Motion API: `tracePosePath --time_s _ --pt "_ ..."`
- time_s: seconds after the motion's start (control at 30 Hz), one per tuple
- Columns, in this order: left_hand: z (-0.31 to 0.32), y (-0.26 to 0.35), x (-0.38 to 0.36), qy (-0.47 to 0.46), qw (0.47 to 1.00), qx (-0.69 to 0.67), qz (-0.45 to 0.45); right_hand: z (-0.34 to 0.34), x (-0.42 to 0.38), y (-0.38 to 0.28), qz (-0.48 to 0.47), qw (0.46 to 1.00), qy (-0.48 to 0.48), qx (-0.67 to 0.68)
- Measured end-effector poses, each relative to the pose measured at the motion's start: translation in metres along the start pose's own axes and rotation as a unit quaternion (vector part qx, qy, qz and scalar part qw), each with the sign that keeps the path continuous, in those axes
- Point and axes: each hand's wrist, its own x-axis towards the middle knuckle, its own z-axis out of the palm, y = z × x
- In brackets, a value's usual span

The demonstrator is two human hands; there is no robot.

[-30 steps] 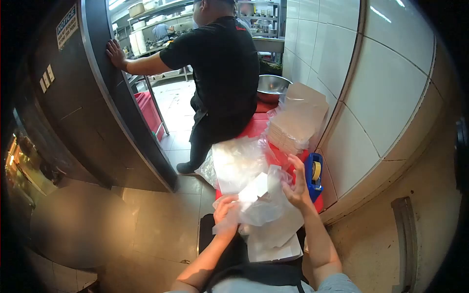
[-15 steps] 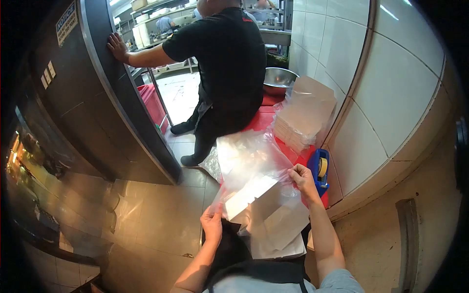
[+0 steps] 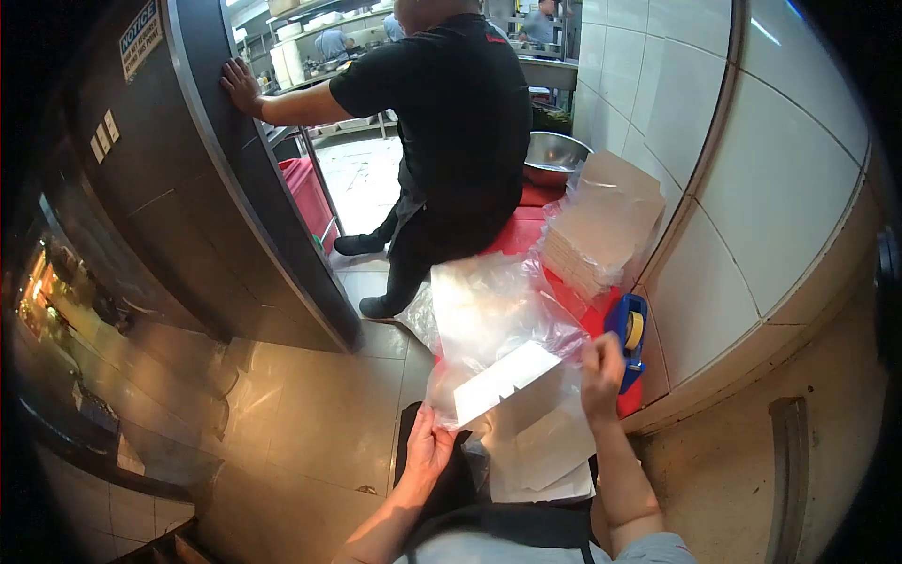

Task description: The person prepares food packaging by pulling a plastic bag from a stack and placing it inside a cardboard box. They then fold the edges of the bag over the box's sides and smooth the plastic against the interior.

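Note:
A clear plastic bag point(image 3: 489, 296) lies spread in front of me, with a folded white cardboard piece point(image 3: 507, 383) in its near part. My left hand point(image 3: 430, 444) pinches the bag's near left edge beside that cardboard. At the bag's right corner, my right hand point(image 3: 602, 381) is closed, slightly blurred, with plastic film at its fingers. More pale cardboard sheets point(image 3: 540, 451) rest across my lap, below the bag. Just beyond my right hand stands a blue tape dispenser point(image 3: 631, 350) with a yellow roll.
A stack of flat cardboard point(image 3: 606, 221) in plastic sits on a red surface point(image 3: 520, 230) by the tiled wall. Behind it is a metal bowl point(image 3: 556, 155). A person in black point(image 3: 460, 122) sits ahead, one hand against the dark door frame point(image 3: 202, 103).
My right hand has come down and slightly toward me, and the bag's right corner has shifted with it. My left hand stays at the left edge. The view has shifted slightly.

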Motion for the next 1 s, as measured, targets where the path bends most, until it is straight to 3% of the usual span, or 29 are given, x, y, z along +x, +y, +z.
tracePosePath --time_s 0.03,0.1,0.17,0.2,0.27,0.3,0.33,0.37,0.4,0.43,0.53,0.57,0.67,0.77,0.83,0.9,0.93,1.0 --pt "-0.005 -0.001 0.002 -0.014 1.000 -0.015 -0.011 -0.004 -0.024 0.012 0.017 0.995 -0.080 0.064" --pt "-0.024 -0.008 0.010 -0.044 0.997 -0.047 -0.033 0.010 -0.071 0.015 0.205 0.913 -0.219 0.276" --pt "-0.040 -0.017 0.018 -0.023 0.999 -0.028 -0.027 0.036 -0.084 -0.004 0.462 0.796 -0.162 0.356" --pt "-0.044 -0.021 0.020 -0.013 0.999 -0.017 -0.026 0.049 -0.082 -0.007 0.440 0.803 -0.127 0.382" --pt "-0.018 -0.011 0.006 0.102 0.986 0.120 -0.057 0.069 -0.066 0.000 0.391 0.812 -0.050 0.431" --pt "-0.006 -0.006 0.001 0.154 0.967 0.191 -0.070 0.071 -0.062 0.005 0.402 0.810 -0.071 0.420" --pt "-0.003 -0.006 0.002 0.253 0.929 0.271 -0.004 0.073 -0.056 0.010 0.412 0.808 -0.093 0.410" --pt "-0.015 -0.005 0.007 0.211 0.897 0.357 0.155 0.079 -0.049 0.018 0.419 0.806 -0.117 0.400" --pt "0.011 0.001 0.001 0.130 0.819 0.452 0.328 0.092 -0.050 0.034 0.371 0.852 -0.110 0.352" --pt "0.046 0.010 -0.012 0.046 0.700 0.521 0.486 0.098 -0.046 0.023 0.334 0.871 -0.121 0.338" --pt "0.106 0.031 -0.025 -0.199 0.609 0.648 0.411 0.100 -0.045 -0.022 0.206 0.929 -0.199 0.235" --pt "0.102 0.030 -0.021 -0.194 0.668 0.621 0.360 0.105 -0.051 -0.029 0.206 0.935 -0.205 0.204" --pt "0.072 0.015 0.027 -0.182 0.814 0.514 0.200 0.090 -0.042 -0.053 0.050 0.939 -0.336 0.046" --pt "0.023 0.007 0.066 -0.140 0.687 0.689 0.184 0.082 -0.032 -0.051 -0.165 0.906 -0.369 -0.126" --pt "0.007 0.001 0.091 -0.142 0.735 0.660 0.068 0.070 0.003 -0.058 -0.260 0.886 -0.330 -0.198" --pt "0.025 -0.010 0.102 -0.143 0.848 0.509 0.036 0.056 0.055 -0.060 -0.331 0.862 -0.260 -0.283" --pt "0.060 -0.005 0.086 -0.158 0.879 0.451 0.017 0.050 0.086 -0.057 -0.346 0.850 -0.219 -0.332" --pt "0.042 -0.007 0.088 -0.174 0.895 0.410 -0.014 0.042 0.150 -0.040 -0.362 0.817 -0.132 -0.429"
